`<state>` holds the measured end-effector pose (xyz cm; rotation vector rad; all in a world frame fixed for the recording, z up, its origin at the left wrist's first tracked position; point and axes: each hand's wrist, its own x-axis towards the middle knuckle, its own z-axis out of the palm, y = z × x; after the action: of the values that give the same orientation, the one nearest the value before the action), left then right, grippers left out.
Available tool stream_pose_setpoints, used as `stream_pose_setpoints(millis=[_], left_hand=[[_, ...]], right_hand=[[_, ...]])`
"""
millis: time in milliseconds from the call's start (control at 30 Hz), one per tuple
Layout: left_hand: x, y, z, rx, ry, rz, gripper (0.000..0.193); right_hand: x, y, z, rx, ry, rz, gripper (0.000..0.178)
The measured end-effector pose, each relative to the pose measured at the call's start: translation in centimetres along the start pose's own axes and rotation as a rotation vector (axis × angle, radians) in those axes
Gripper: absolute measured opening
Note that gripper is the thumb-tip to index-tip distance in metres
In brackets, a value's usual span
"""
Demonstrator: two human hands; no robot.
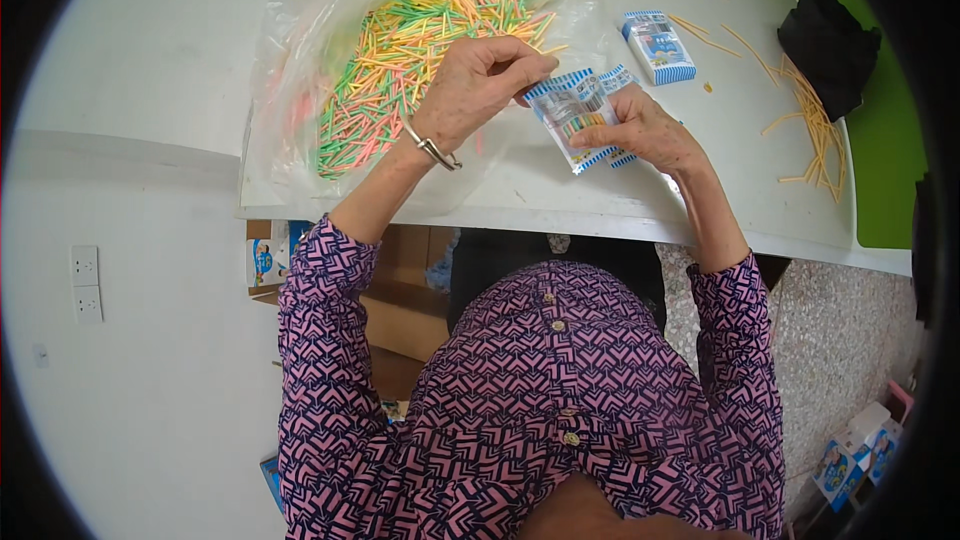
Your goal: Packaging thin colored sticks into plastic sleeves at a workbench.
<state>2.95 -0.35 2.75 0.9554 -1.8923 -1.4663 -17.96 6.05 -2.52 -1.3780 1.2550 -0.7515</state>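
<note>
Blue-striped packet (pixel 568 110) in grip of right hand (pixel 652 132), left hand (pixel 488 85) by its corner, grip unclear.

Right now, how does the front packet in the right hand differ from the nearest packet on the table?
The front packet is in the right hand; the lying packet rests on the table. The front packet shows coloured sticks through a clear window; the lying packet shows a blue picture. Both have striped ends.
</note>
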Motion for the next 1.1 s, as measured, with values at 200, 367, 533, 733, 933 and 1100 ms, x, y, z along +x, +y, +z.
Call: stream_pose_setpoints(millis=[200,367,533,733,933,1100], left_hand=[[-0.7,-0.2,0.0,0.268,-0.096,0.161,0.011],[-1.3,0.3,0.2,0.522,-0.08,0.374,0.009],[-0.8,0.1,0.3,0.61,-0.152,0.388,0.013],[-0.4,-0.1,0.5,0.59,-0.231,0.21,0.015],[-0.5,-1.2,0.2,0.399,-0.09,0.13,0.015],[-0.7,-0.4,0.8,0.559,-0.035,0.314,0.013]], right_hand=[[-0.1,-0.8,0.0,-0.05,-0.047,-0.035,0.03],[-0.3,-0.8,0.1,-0.026,-0.142,-0.051,0.028],[0.3,0.1,0.4,-0.052,-0.15,-0.099,0.031],[0.5,1.5,0.9,-0.064,-0.108,-0.186,0.035],[-0.2,-0.8,0.3,-0.053,-0.124,-0.063,0.031],[0.1,0.1,0.3,-0.022,-0.117,-0.051,0.027]])
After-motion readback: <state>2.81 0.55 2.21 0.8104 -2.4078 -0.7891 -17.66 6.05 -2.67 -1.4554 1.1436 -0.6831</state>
